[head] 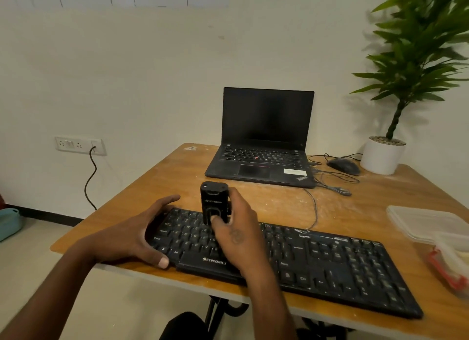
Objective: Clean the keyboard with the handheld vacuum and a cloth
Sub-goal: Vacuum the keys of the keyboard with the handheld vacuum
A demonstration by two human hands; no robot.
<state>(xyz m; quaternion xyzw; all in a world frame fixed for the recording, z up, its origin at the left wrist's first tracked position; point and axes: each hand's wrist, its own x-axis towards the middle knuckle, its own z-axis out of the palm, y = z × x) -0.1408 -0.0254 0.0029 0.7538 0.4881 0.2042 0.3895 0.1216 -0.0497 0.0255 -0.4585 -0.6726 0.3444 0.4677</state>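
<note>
A black Zebronics keyboard (317, 261) lies along the near edge of a wooden table (279, 202). My left hand (137, 233) grips the keyboard's left end, thumb on the front edge and fingers over the far corner. My right hand (238, 230) holds a small black handheld vacuum (214, 200) upright over the left-hand keys, thumb on its front. The vacuum's lower end is hidden behind my hand. No cloth is in view.
An open black laptop (264, 141) stands at the back of the table, with a black mouse (344, 165) and loose cables (330, 182) to its right. A potted plant (383, 156) occupies the far right corner. Clear plastic containers (431, 225) sit at the right edge.
</note>
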